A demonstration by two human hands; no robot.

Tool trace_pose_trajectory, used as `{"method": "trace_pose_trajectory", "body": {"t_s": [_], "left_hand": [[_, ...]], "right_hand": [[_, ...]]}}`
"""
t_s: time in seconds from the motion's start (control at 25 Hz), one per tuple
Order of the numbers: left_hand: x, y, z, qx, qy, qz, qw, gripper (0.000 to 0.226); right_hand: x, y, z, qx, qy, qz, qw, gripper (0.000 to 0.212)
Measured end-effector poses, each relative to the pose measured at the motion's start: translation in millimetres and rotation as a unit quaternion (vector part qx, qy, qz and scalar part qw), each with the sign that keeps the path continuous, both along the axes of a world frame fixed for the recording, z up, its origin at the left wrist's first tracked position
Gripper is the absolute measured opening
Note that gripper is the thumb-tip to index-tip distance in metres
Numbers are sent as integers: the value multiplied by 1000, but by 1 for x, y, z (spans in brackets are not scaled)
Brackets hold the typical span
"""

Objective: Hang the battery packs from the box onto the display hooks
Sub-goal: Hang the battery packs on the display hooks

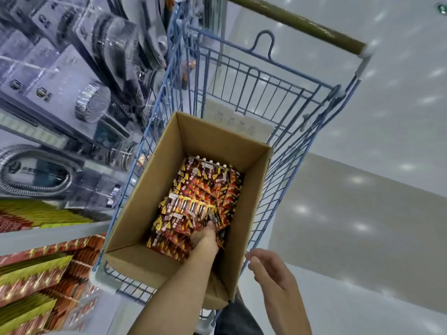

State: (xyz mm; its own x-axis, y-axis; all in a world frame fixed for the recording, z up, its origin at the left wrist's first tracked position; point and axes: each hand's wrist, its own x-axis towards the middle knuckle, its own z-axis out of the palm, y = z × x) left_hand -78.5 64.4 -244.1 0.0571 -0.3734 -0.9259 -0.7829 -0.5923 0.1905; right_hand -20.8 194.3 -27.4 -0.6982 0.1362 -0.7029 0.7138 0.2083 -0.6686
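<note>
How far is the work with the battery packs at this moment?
Done: red and yellow packs already fill the display at lower left, though who hung them cannot be told. In hand: the left hand reaches into the cardboard box in the blue cart and closes on battery packs; the right hand hovers open beside the box. Left: the box is still thickly layered, so most hanging remains.

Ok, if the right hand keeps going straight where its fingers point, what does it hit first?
The right hand is open, fingers pointing left toward the box. It would likely meet the cart's wire side first, then the box wall just behind it. Depth is unclear, so it might pass above the rim.
</note>
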Motion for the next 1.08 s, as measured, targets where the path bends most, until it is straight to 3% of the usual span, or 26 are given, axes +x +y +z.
{"method": "trace_pose_trajectory", "body": {"t_s": [0.16,0.28,0.44,0.56,0.72,0.88,1.08], "left_hand": [[17,-30,26,-42,47,-21,998,57],[37,-62,84,-74,122,-53,988,47],[72,-109,172,-77,229,-49,969,32],[98,-134,219,-95,265,-29,959,25],[126,-150,237,-71,266,61,959,29],[144,-151,240,-78,264,104,956,32],[152,-140,240,-73,238,107,963,25]], "right_hand": [[-17,-5,5,-22,12,45,999,12],[-41,-14,7,-38,34,105,993,12],[-75,-36,-35,42,8,223,974,22],[-96,-69,-91,80,-44,359,929,35],[-105,-114,-157,122,-49,493,860,38],[-104,-136,-197,176,-81,566,802,63],[-89,-146,-218,187,-80,604,771,90]]}}
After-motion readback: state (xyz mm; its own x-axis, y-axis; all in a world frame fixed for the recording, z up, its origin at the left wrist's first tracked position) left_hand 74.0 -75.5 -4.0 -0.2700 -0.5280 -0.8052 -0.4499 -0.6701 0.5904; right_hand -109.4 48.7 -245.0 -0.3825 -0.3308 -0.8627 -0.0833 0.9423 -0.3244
